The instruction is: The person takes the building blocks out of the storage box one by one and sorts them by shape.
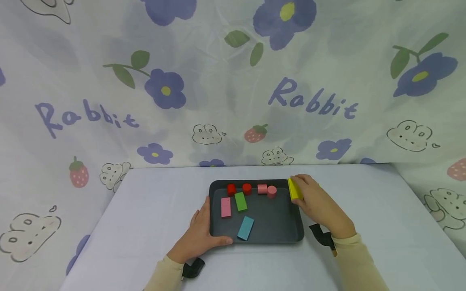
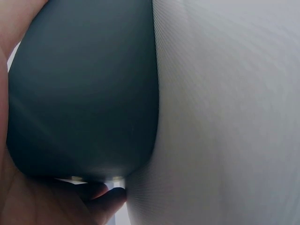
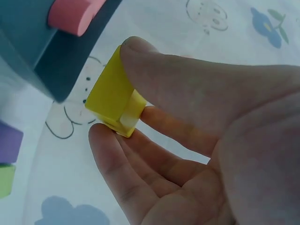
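Head view: right hand [image 1: 314, 200] pinches yellow rectangular block [image 1: 295, 190] between thumb and fingers, at far right corner of dark grey rectangular tray [image 1: 273, 224]; can't tell if block touches rim. Left hand [image 1: 199, 231] spread wide, thumb along near rim, fingers against left side. Inside tray: pink rectangular block [image 1: 225, 207], green rectangular block [image 1: 240, 202], light-blue rectangular block [image 1: 245, 228], two red cylinders [image 1: 247, 188], two pink cylinders [image 1: 271, 192].
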Demonstrator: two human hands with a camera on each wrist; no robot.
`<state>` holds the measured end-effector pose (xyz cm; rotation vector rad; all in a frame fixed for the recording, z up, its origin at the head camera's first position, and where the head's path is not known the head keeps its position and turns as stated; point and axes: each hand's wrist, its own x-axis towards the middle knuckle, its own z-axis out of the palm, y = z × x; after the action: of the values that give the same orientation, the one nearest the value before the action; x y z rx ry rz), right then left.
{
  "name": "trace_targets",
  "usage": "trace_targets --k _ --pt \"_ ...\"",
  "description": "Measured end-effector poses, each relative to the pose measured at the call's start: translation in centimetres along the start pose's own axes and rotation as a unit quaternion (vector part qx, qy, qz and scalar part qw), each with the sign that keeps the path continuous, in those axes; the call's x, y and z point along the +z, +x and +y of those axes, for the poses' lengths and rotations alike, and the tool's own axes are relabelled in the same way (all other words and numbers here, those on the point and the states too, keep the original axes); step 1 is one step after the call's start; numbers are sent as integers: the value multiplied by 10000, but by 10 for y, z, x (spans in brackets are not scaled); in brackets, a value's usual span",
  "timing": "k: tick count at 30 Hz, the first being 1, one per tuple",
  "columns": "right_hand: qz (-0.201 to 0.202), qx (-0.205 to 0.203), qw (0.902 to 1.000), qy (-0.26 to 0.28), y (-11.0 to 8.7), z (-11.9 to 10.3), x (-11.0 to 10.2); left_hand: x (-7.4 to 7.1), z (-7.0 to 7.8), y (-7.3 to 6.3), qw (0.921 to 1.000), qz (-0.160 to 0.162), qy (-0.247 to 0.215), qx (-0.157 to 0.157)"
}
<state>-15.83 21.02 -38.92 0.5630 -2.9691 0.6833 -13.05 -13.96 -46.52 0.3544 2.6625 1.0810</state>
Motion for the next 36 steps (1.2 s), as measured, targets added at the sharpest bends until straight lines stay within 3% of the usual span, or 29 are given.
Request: trace_targets --k 8,16,36 --pt "-15 110 9999 39 0 17 -4 1 -2 1 10000 -14 19 27" --pt "-136 491 9986 119 -2 34 -12 2 -3 2 10000 -26 21 -30" --pt "-145 721 9973 13 -5 64 -12 2 -2 1 10000 -37 24 -33"
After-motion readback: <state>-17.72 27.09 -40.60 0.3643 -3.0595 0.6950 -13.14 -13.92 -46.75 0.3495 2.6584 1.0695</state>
